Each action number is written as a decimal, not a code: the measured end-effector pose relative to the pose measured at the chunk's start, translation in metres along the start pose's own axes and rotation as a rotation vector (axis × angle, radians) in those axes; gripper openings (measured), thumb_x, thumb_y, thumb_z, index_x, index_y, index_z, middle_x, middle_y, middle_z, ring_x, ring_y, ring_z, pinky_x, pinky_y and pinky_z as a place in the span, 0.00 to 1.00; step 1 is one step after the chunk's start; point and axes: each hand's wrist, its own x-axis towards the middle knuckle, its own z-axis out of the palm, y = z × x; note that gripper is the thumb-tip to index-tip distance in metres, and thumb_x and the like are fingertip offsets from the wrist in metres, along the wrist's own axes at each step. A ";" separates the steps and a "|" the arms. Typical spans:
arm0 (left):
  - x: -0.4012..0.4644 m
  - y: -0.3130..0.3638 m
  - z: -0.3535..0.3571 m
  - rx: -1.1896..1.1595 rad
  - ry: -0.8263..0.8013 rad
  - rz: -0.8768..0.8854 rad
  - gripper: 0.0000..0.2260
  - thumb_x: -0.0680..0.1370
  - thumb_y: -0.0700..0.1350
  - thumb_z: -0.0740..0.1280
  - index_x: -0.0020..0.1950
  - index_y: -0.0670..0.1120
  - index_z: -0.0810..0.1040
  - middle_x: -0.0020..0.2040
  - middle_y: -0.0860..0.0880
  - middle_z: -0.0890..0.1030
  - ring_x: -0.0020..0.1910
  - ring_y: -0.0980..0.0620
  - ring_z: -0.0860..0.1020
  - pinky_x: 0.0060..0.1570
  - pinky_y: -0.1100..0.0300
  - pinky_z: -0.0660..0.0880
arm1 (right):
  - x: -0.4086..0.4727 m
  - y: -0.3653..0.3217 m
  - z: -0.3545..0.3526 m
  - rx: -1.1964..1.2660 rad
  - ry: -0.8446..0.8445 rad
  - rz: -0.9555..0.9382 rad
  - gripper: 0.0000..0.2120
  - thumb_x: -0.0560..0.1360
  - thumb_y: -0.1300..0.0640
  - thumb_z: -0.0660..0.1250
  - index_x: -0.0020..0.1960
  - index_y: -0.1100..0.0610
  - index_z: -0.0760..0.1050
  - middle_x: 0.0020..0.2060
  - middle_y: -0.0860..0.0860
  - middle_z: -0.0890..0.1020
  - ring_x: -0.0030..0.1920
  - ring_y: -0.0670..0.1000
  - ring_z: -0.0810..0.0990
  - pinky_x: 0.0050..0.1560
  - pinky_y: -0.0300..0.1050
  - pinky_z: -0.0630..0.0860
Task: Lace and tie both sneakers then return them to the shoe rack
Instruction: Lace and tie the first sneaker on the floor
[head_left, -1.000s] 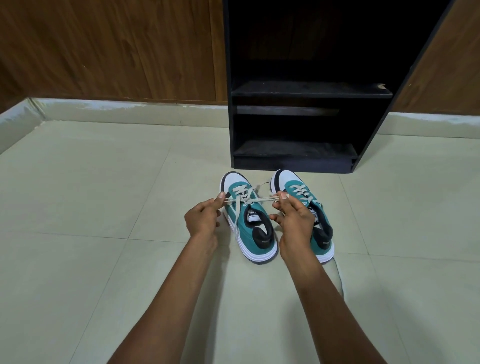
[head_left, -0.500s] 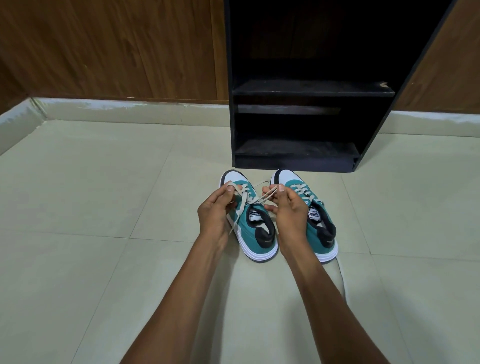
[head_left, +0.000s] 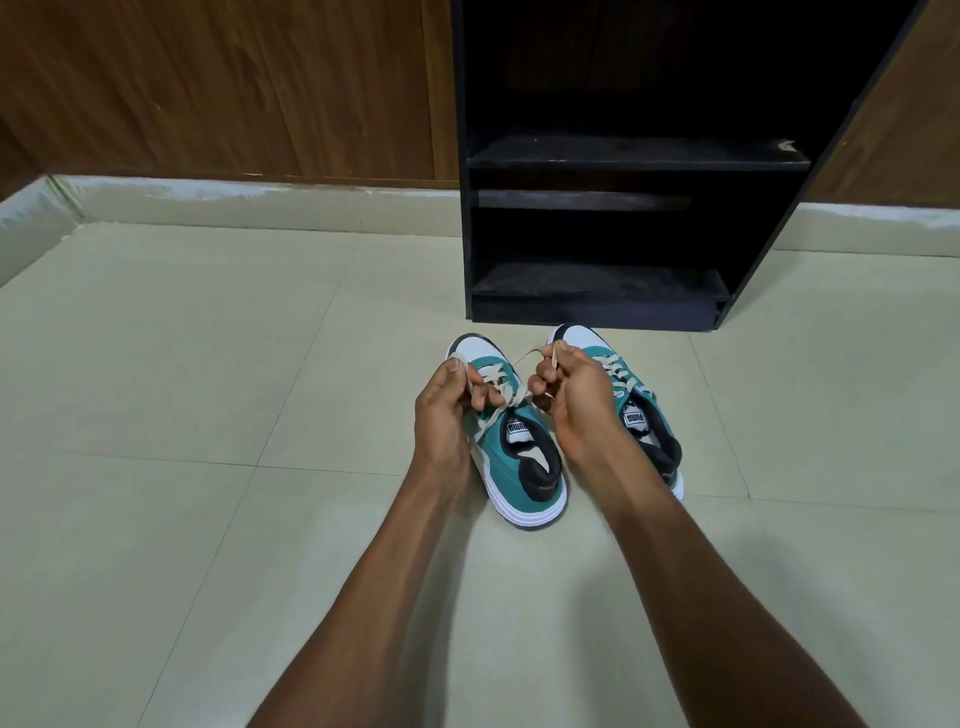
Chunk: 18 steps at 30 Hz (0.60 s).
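Floor (head_left: 208, 415): pale tiles
Sneakers (head_left: 524, 457): side by side, toes toward rack (head_left: 597, 161)
Left hand (head_left: 447, 410), right hand (head_left: 576, 400): each pinching lace (head_left: 498, 410)

The shoe rack (head_left: 631, 218) is cut off at the top edge; the right hand (head_left: 574, 400) hides part of the right sneaker (head_left: 641, 410) (its inner side).

Two teal-and-white sneakers sit side by side on the floor, toes towards the black shoe rack (head_left: 613, 156) just beyond. The left sneaker (head_left: 519, 457) has its cream laces (head_left: 493, 410) drawn up loose; the right sneaker (head_left: 639, 415) is laced across, heel nearest.
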 end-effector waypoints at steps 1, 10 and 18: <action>-0.002 -0.001 0.001 0.013 0.008 0.004 0.15 0.85 0.43 0.56 0.39 0.43 0.70 0.30 0.45 0.67 0.31 0.49 0.75 0.37 0.61 0.77 | 0.008 -0.002 0.001 -0.013 -0.004 0.030 0.13 0.86 0.59 0.53 0.45 0.57 0.70 0.24 0.47 0.68 0.24 0.47 0.68 0.28 0.40 0.63; -0.013 -0.009 0.003 0.018 -0.022 0.055 0.16 0.85 0.43 0.57 0.37 0.46 0.71 0.31 0.48 0.70 0.34 0.51 0.70 0.35 0.59 0.62 | 0.050 -0.005 0.015 -0.121 0.065 0.164 0.14 0.81 0.64 0.52 0.40 0.57 0.70 0.17 0.43 0.63 0.16 0.42 0.59 0.18 0.37 0.51; -0.025 -0.012 0.007 -0.073 0.048 -0.069 0.16 0.85 0.43 0.56 0.38 0.44 0.68 0.28 0.49 0.68 0.32 0.52 0.71 0.29 0.67 0.66 | 0.070 0.006 0.019 -0.412 0.137 0.081 0.12 0.79 0.65 0.59 0.38 0.58 0.73 0.20 0.46 0.69 0.17 0.44 0.61 0.18 0.37 0.57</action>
